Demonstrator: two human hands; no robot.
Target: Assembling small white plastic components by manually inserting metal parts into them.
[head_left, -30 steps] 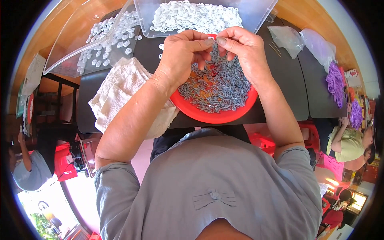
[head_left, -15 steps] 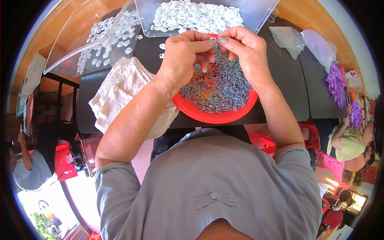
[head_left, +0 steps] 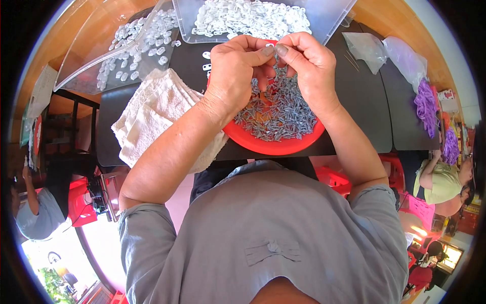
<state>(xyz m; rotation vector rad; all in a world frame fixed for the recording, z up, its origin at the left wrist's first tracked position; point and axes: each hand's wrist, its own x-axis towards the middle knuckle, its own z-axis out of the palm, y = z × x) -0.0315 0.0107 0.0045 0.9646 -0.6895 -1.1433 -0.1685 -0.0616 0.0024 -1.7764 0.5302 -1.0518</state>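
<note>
My left hand [head_left: 234, 73] and my right hand [head_left: 311, 63] meet fingertip to fingertip over the far side of a red bowl [head_left: 273, 147]. Both are closed, thumbs pinched against the fingers. A small white plastic piece [head_left: 270, 44] shows between them, at my left fingertips. What my right fingers pinch is too small and covered to make out. Many small, slim grey pieces [head_left: 286, 111] fill the bowl. Beyond my hands, a clear plastic bin [head_left: 335, 23] holds a heap of white oval plastic pieces [head_left: 253, 19].
A folded cream towel [head_left: 152, 114] lies left of the bowl. Loose white pieces [head_left: 206, 67] sit beside my left hand. More lie at the clear tilted container [head_left: 76, 76]. Plastic bags [head_left: 367, 50], thin sticks [head_left: 352, 60] and purple cord [head_left: 425, 106] are to the right. People sit at both sides.
Both hands stay joined above the bowl, with only slight finger movement. My left hand has shifted a little to the right. Another loose white piece shows beside it.
</note>
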